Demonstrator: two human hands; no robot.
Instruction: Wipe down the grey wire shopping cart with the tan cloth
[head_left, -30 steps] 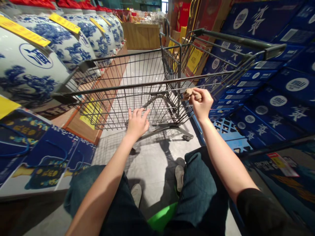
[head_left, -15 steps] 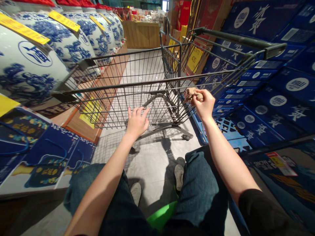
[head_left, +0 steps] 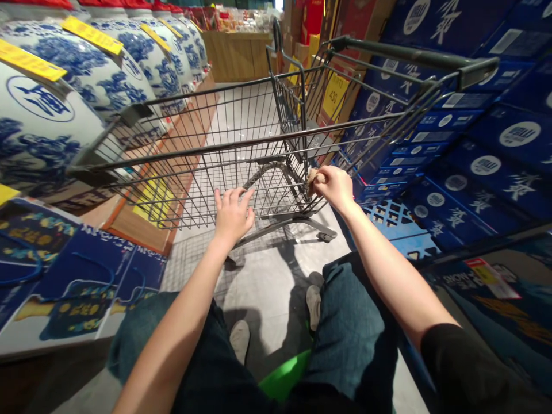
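A dark metal shopping cart (head_left: 241, 144) stands sideways in front of me, and its wire basket holds nothing that I can see. My right hand (head_left: 334, 187) pinches a crumpled brown cloth (head_left: 314, 181) against the near side of the basket, by the cart's rear wires. My left hand (head_left: 233, 214) is at the lower part of the near wire side, with its fingers spread and nothing in them. Whether its fingertips touch the wires cannot be made out.
Large blue-and-white jars (head_left: 38, 115) line a wooden shelf (head_left: 142, 218) on the left. Blue cartons (head_left: 483, 167) are stacked on the right over a blue plastic pallet (head_left: 392, 224). Gift boxes (head_left: 86, 287) stand at the lower left. Below me is a green seat (head_left: 285, 376).
My right hand has moved left along the basket with the brown cloth. My left hand has shifted slightly left, still spread. The cart appears a little further left in view.
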